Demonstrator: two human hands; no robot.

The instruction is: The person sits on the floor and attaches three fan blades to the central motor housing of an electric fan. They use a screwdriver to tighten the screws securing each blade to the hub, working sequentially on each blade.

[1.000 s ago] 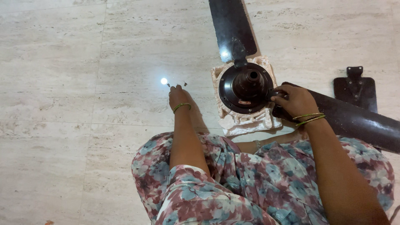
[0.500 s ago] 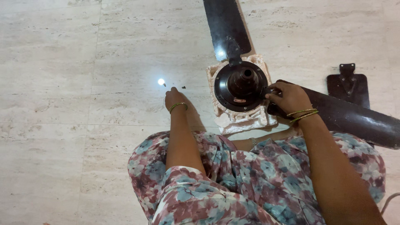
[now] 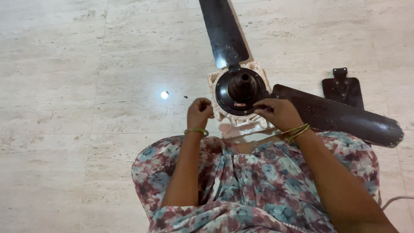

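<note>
Down on the pale stone tile floor (image 3: 56, 129), the person sits with a dark ceiling fan motor (image 3: 239, 90) right ahead of the knees, cradled in a block of white foam packing (image 3: 241, 122). The right hand (image 3: 277, 113) rests at the motor's near right edge, just where the right-hand fan blade (image 3: 340, 115) meets the hub; its fingers curl down together onto that joint, though whether they pinch anything small there is too hidden to tell. The left hand (image 3: 199, 113) hovers just left of the foam block, lifted off the floor, fingers bunched into a loose fist with the tips drawn in; what sits inside them, if anything, cannot be made out. Thin green-gold bangles (image 3: 296, 130) ring both wrists. A second fan blade (image 3: 223, 32) runs away from the hub toward the top of the view. Well off to the right lies a third, loose blade end (image 3: 343, 91) with its bracket, apart from the motor. A tiny dark screw (image 3: 185, 96) lies on the tile near a bright light reflection (image 3: 164, 94), left of the hub.
</note>
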